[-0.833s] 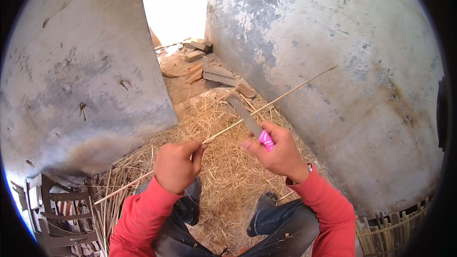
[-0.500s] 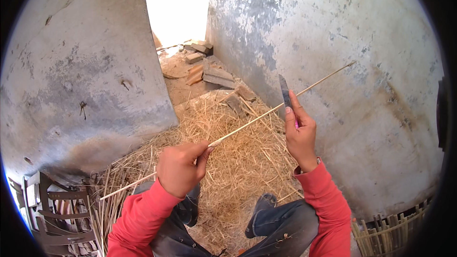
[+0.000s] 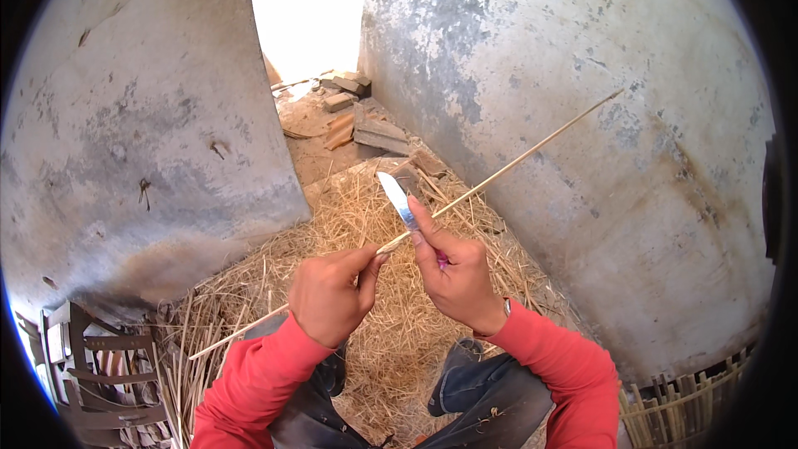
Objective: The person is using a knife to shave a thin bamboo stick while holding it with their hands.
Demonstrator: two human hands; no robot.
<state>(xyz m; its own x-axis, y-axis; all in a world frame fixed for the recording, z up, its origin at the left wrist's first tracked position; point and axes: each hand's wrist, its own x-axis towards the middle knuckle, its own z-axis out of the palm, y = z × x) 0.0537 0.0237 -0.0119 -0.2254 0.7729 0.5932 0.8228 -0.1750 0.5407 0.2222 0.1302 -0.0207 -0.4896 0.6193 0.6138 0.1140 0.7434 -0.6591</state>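
A long, thin pale stick (image 3: 532, 150), like split cane or bamboo, slants from low on the left up to the right in front of me. My left hand (image 3: 331, 293) pinches it between thumb and fingers, around its middle. Just right of that grip, my right hand (image 3: 457, 274) is closed on a knife (image 3: 396, 198) with a short, shiny blade and a pinkish-purple handle mostly covered by the fingers. The blade points up and to the left, its lower part at the stick. Whether its edge touches the stick I cannot tell.
Pale shavings (image 3: 386, 366) cover the floor between my legs. Long strips (image 3: 187, 366) lie at the left beside a dark wooden chair (image 3: 116, 366). Bricks (image 3: 378, 133) lie by the bright doorway. Worn walls (image 3: 582, 224) stand on both sides, with a slatted basket-like frame (image 3: 686, 407) low on the right.
My right hand has brought the knife left and down along the stick, close to my left hand. The left hand and stick have shifted slightly right.
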